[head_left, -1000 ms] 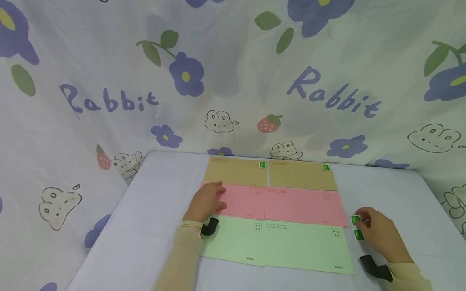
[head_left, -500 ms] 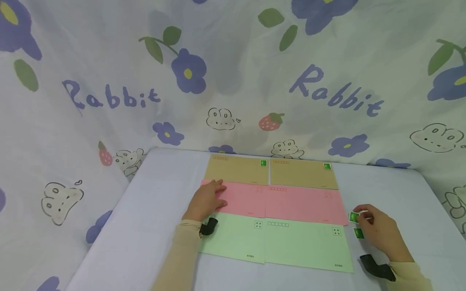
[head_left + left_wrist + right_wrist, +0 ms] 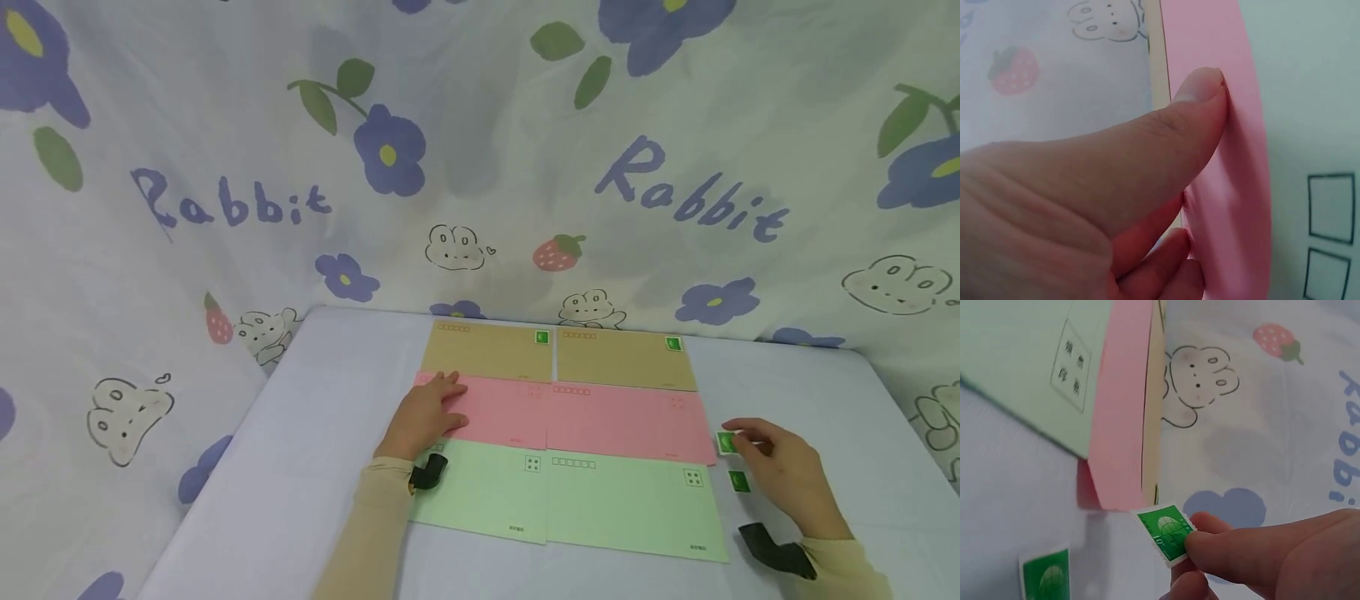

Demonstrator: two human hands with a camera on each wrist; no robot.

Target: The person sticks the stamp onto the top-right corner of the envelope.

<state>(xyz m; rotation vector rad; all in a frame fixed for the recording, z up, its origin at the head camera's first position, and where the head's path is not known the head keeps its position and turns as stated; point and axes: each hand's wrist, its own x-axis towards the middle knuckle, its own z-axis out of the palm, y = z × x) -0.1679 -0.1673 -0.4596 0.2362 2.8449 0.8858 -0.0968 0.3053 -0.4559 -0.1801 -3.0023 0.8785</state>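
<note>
My right hand pinches a green postage stamp with a white perforated edge between thumb and fingers, just right of the envelopes. A second green stamp lies on the table below it. My left hand rests on the left pink envelope, fingers spread near its left end. Beside that lies the right pink envelope. Two tan envelopes, left and right, sit behind, each bearing a green stamp at its upper right corner.
Two green envelopes, left and right, form the front row, with printed stamp boxes at upper right. Envelope rows overlap on the white table. A patterned cloth hangs behind. Black straps are at the wrists.
The pinched stamp has shifted slightly up and left, farther from the other loose stamp. My left hand stays on the pink envelope.
</note>
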